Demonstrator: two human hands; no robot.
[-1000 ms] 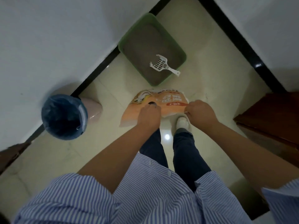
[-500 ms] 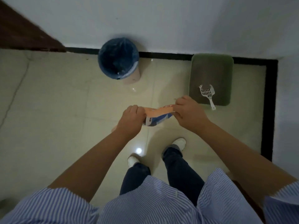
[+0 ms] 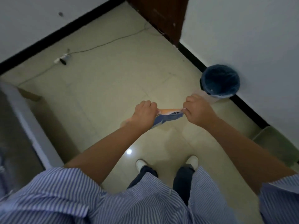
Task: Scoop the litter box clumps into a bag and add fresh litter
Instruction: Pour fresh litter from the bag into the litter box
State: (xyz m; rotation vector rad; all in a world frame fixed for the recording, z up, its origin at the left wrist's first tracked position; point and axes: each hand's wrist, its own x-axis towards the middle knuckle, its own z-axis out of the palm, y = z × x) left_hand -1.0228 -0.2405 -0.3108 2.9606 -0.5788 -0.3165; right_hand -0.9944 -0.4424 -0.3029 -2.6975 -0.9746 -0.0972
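Both fists are clamped on the litter bag [image 3: 168, 116]: left hand [image 3: 144, 113] and right hand [image 3: 196, 110] pull its top edge apart at waist height. A sudden tear could dump litter over the shoes [image 3: 192, 160]. Open tile ahead; the litter box [image 3: 278, 143] sits right, the lined bin [image 3: 220, 80] just beyond against the wall.

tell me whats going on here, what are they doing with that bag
A person stands on the tiled floor holding an orange and blue litter bag off the ground. The left hand grips one end of its top edge and the right hand pinches the other, stretching it between them. A bin with a blue liner stands by the wall just beyond the right hand. A corner of the green litter box shows at the right edge.
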